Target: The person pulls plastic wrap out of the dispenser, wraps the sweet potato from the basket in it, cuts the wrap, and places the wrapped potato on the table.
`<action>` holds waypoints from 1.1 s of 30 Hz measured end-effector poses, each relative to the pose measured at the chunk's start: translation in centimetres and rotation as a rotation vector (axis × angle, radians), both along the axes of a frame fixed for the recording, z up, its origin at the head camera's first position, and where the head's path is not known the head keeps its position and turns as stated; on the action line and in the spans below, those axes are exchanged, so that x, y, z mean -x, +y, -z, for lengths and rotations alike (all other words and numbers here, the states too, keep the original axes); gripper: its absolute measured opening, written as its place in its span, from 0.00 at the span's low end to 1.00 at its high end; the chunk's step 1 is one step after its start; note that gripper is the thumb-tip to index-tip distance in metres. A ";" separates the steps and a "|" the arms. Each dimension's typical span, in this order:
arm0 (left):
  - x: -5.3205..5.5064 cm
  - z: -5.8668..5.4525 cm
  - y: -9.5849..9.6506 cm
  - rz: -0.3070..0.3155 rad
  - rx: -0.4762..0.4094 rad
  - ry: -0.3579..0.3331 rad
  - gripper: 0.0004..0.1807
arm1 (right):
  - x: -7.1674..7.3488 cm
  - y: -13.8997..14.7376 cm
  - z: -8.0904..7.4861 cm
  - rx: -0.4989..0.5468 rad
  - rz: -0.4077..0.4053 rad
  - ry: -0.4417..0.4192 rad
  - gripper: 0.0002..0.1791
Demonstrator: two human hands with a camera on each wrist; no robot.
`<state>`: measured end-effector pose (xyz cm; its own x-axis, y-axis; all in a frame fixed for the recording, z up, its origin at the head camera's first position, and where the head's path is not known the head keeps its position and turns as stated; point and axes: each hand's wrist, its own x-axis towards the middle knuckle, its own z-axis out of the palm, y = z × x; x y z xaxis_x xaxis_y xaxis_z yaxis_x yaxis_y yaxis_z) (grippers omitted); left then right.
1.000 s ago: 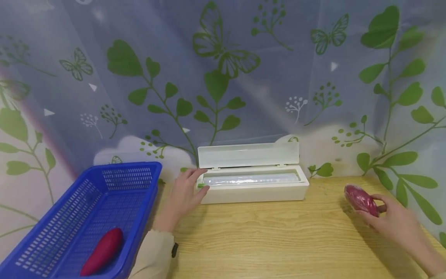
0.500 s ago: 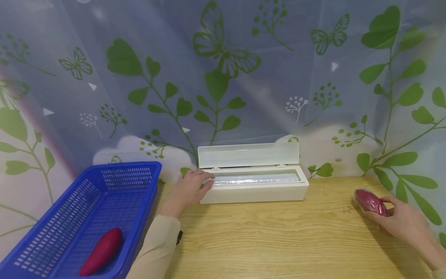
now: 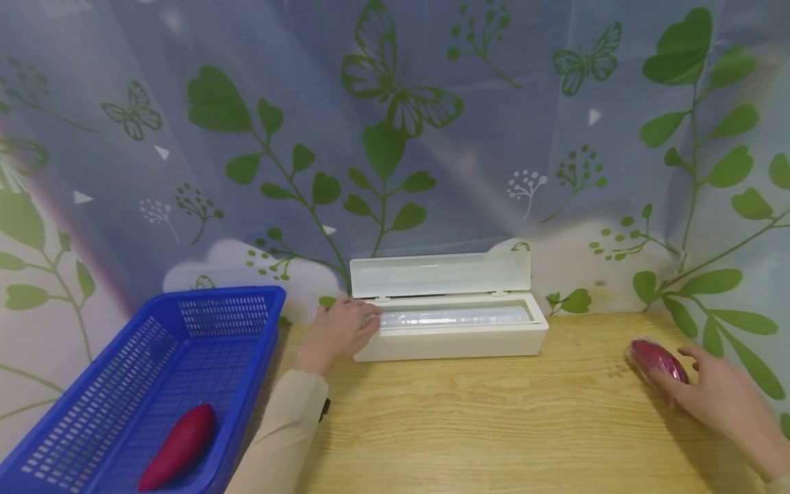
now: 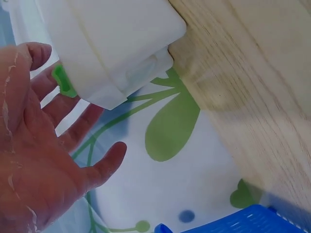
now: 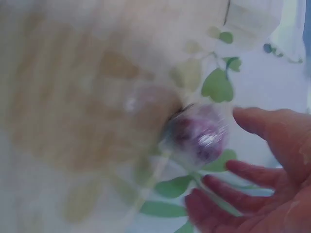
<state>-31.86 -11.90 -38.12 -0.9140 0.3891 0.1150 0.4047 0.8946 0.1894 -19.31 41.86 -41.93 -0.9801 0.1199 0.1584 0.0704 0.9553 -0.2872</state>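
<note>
A red sweet potato point(image 3: 657, 362) wrapped in clear film lies at the table's right side. My right hand point(image 3: 719, 398) is beside it, fingers spread; the right wrist view shows a gap between the fingers and the wrapped sweet potato point(image 5: 201, 136). At the back middle stands a white cling film box point(image 3: 457, 343), its lid point(image 3: 441, 274) raised and a roll of film point(image 3: 457, 316) inside. My left hand point(image 3: 338, 333) is at the box's left end, fingertips over its rim. In the left wrist view, its fingers are loosely bent near a green slider point(image 4: 63, 80).
A blue plastic basket point(image 3: 262, 357) stands at the left, with an unwrapped red sweet potato point(image 3: 180, 446) in it. Behind the wooden table point(image 3: 481, 425) hangs a patterned curtain point(image 3: 278, 158), close behind the raised lid.
My right hand has moved right with the wrapped sweet potato, set it on the table and let go. My left hand has moved slightly right over the box's end, covering the green slider.
</note>
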 end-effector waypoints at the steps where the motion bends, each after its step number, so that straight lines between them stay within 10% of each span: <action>1: 0.1 0.0 0.0 -0.002 -0.005 -0.013 0.22 | 0.1 -0.5 -0.2 0.002 -0.007 0.037 0.43; 9: 0.8 0.1 -0.6 -0.021 -0.114 -0.074 0.19 | 2.7 -7.5 -2.6 0.110 -0.280 0.291 0.20; 17: 1.1 0.8 -0.8 -0.015 -0.279 -0.003 0.12 | 8.4 -12.8 -4.0 0.134 -0.471 0.247 0.24; 25: 1.3 1.1 -0.4 -0.033 -0.375 -0.001 0.11 | 12.5 -14.3 -3.2 0.082 -0.513 0.170 0.15; 33: 1.5 2.0 -0.4 -0.093 -0.539 0.009 0.10 | 12.7 -13.8 -2.3 0.328 -0.418 0.223 0.11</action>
<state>-33.37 -12.29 -40.08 -0.9398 0.1902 0.2839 0.3321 0.7039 0.6279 -32.01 28.07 -39.66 -0.9018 -0.1927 0.3868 -0.3902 0.7475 -0.5375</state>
